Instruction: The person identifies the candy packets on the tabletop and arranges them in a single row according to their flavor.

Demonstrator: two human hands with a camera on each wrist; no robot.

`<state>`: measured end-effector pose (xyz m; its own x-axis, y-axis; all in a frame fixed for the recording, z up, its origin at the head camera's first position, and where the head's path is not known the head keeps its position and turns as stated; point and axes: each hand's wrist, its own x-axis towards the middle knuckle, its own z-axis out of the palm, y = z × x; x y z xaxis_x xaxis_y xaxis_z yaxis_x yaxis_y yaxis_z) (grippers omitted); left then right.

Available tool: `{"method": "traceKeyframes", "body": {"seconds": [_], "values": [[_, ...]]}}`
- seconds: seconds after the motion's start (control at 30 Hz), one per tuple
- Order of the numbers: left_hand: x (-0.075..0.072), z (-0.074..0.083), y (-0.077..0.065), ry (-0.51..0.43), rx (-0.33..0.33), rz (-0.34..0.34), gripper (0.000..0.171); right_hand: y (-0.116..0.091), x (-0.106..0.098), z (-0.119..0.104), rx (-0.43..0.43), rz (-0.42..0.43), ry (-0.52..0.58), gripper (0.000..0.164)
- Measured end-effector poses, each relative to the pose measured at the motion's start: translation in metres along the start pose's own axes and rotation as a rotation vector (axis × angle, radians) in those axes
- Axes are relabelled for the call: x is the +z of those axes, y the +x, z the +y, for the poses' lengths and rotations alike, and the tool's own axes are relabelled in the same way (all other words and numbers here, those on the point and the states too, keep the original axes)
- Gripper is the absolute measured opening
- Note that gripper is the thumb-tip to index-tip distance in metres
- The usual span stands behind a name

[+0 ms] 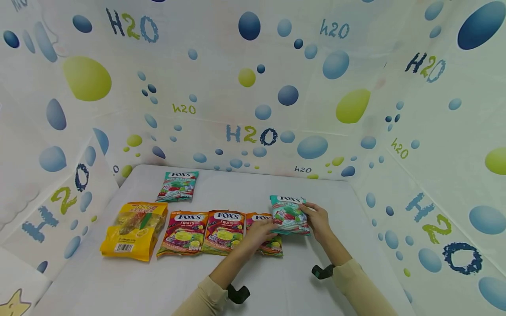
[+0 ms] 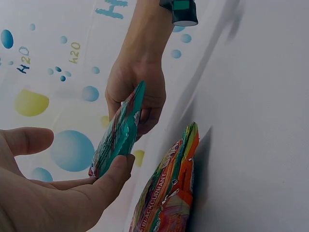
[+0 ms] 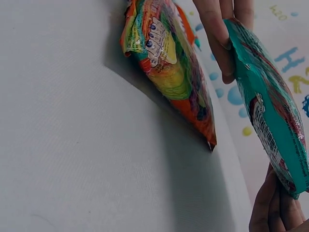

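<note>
A teal Fox's Mint Blossom candy bag [image 1: 290,216] is held up, tilted, over the right end of a row of orange bags. My right hand [image 1: 317,218] grips it by its right edge. At its lower left corner is my left hand [image 1: 256,238]; in the left wrist view the fingers of the left hand [image 2: 72,193] touch the bag's edge while the thumb stands apart. Below the left hand lies an orange Fox's Fruits candy bag [image 1: 272,246], partly covered by that hand and the teal bag.
Two more Fox's Fruits bags, one left [image 1: 185,232] and one middle [image 1: 224,231], continue the row. Left of them lies a large yellow bag [image 1: 134,230]. Behind stands another teal Mint Blossom bag [image 1: 178,186]. Patterned sheets [image 1: 221,87] enclose the white table [image 1: 138,289].
</note>
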<state>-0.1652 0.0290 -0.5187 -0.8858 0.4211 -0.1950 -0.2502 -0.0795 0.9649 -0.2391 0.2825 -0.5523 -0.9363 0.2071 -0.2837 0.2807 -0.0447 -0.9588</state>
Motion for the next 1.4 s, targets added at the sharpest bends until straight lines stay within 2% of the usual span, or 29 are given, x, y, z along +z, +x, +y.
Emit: {"method": "traceKeyframes", "body": {"seconds": [0.2,0.43,0.53,0.6,0.7,0.77,0.83,0.93,1.17,1.4], "values": [[0.002,-0.003,-0.001,0.02,0.006,0.002,0.06,-0.004,-0.003,0.003,0.0,-0.001,-0.007,0.059],[0.009,-0.009,-0.004,-0.044,0.011,-0.008,0.057,-0.007,-0.008,0.007,0.006,-0.001,-0.018,0.056],[0.011,-0.01,-0.004,-0.04,0.015,-0.006,0.058,-0.007,-0.011,0.008,0.009,-0.004,-0.022,0.057],[0.012,-0.011,-0.005,-0.004,0.021,-0.003,0.056,-0.008,-0.014,0.009,0.012,-0.002,-0.028,0.058],[0.014,-0.01,-0.007,0.105,0.036,0.017,0.052,-0.009,-0.018,0.011,0.014,-0.001,-0.031,0.059],[0.016,-0.009,-0.008,0.126,0.038,0.016,0.051,-0.01,-0.02,0.012,0.015,0.001,-0.034,0.059],[0.017,-0.009,-0.009,0.127,0.035,0.02,0.052,-0.011,-0.021,0.013,0.017,0.004,-0.028,0.059],[0.019,-0.011,-0.01,0.065,0.015,0.005,0.057,-0.013,-0.023,0.014,0.017,0.002,-0.019,0.061],[0.023,-0.016,-0.008,0.073,0.006,0.007,0.058,-0.019,-0.027,0.016,0.018,0.003,-0.015,0.062],[0.026,-0.018,-0.009,0.046,0.026,-0.013,0.058,-0.021,-0.031,0.02,0.024,0.016,-0.015,0.06]]}}
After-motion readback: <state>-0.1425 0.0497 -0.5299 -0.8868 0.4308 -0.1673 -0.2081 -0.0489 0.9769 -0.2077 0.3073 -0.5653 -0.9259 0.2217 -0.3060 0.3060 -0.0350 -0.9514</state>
